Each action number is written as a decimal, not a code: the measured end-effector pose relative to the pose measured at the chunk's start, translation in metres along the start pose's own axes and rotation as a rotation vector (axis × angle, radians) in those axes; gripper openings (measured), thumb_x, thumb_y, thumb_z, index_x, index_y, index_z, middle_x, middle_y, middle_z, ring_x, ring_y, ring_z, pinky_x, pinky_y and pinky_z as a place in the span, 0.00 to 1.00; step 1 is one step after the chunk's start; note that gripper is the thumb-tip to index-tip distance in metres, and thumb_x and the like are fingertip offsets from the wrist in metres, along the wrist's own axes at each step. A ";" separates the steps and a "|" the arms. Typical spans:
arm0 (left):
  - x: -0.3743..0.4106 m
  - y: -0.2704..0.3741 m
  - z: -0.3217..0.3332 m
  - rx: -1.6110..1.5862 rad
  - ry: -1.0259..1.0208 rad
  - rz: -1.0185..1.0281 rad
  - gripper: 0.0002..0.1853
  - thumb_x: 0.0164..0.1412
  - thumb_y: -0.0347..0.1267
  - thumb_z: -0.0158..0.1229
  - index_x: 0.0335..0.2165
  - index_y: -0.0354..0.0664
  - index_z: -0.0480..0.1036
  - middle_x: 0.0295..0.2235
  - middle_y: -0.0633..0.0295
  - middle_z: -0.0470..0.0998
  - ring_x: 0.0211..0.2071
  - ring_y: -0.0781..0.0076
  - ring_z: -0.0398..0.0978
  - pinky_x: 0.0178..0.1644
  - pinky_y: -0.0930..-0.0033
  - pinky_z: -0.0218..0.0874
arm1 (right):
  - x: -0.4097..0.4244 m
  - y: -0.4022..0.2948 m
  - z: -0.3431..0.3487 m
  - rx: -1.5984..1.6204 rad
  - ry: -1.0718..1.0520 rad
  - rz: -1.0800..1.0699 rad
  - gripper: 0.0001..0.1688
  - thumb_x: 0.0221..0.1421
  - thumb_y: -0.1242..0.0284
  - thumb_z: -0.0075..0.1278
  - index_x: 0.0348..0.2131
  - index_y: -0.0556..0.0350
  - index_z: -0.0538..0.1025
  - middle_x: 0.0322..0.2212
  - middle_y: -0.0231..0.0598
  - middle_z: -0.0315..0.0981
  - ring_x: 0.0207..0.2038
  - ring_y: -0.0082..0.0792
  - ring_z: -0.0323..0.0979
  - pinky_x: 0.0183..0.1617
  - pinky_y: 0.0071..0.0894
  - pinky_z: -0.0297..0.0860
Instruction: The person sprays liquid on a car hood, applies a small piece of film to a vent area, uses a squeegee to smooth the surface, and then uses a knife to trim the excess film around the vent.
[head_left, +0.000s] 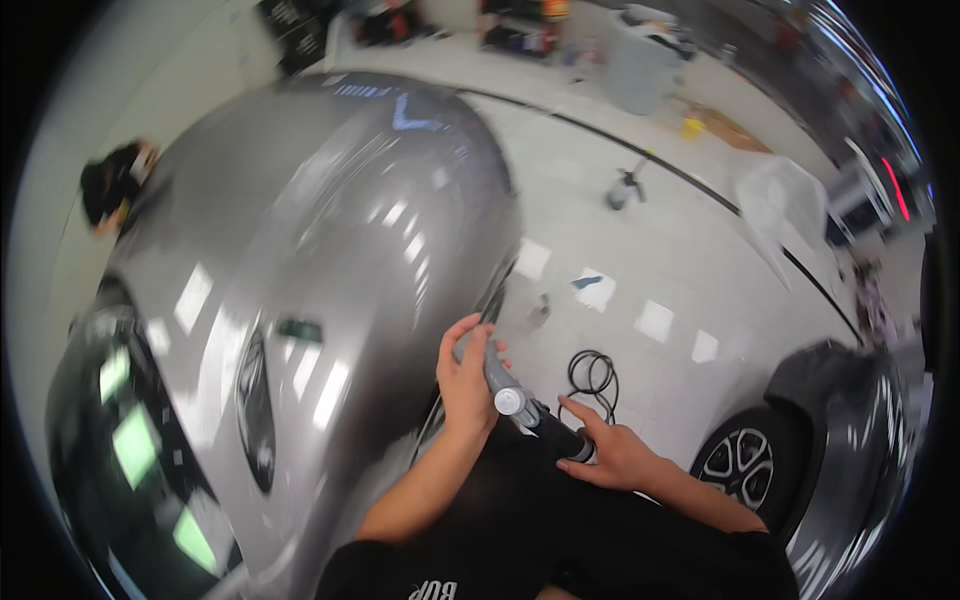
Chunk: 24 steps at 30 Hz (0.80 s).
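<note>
My left hand (466, 375) is closed around the grey upper part of a handheld tool (512, 400) with a round, light-coloured cap; its exact kind cannot be told. My right hand (611, 450) grips the black lower end, thumb below it and index finger extended. Both hands are in front of my body, beside the edge of a silver-grey car (330, 225). A small dark green object (300, 330) rests on the car's surface. On the floor beyond my right hand lies a coiled black cable or hose (592, 375).
A pump spray bottle (621, 191), a blue cloth (587, 282) and a small blurred item are on the floor. Another car's wheel (739, 465) is at the right. A person (112, 184) crouches by the silver car's far side. A grey bin (641, 64) stands behind.
</note>
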<state>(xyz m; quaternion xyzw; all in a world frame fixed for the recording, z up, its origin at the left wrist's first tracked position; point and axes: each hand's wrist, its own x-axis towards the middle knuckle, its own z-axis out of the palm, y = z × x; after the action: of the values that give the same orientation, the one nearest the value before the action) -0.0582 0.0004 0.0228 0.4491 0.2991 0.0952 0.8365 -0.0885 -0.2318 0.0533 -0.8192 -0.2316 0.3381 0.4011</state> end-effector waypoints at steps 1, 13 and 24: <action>-0.023 0.016 -0.012 -0.053 0.010 -0.005 0.18 0.69 0.38 0.58 0.51 0.41 0.69 0.43 0.59 0.75 0.35 0.74 0.76 0.29 0.73 0.69 | 0.001 -0.008 0.021 0.071 -0.041 -0.037 0.49 0.57 0.57 0.60 0.68 0.54 0.56 0.41 0.59 0.80 0.40 0.60 0.80 0.48 0.42 0.74; -0.223 0.087 -0.404 1.677 0.485 0.745 0.41 0.41 0.34 0.79 0.55 0.40 0.70 0.54 0.51 0.70 0.54 0.48 0.68 0.56 0.52 0.62 | -0.025 -0.089 0.214 0.005 -0.204 -0.195 0.34 0.64 0.55 0.52 0.56 0.65 0.66 0.49 0.62 0.73 0.51 0.62 0.72 0.54 0.49 0.69; -0.150 0.107 -0.428 1.595 0.227 0.932 0.11 0.51 0.28 0.67 0.35 0.37 0.76 0.36 0.53 0.76 0.38 0.51 0.76 0.40 0.55 0.69 | -0.050 -0.162 0.348 -0.145 -0.075 -0.045 0.36 0.65 0.55 0.51 0.59 0.65 0.63 0.43 0.65 0.75 0.45 0.65 0.75 0.48 0.53 0.70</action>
<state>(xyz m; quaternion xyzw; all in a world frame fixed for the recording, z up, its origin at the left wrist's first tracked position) -0.4175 0.2952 -0.0071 0.9540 0.1455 0.2312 0.1234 -0.3968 0.0030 0.0470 -0.8274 -0.2888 0.3419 0.3393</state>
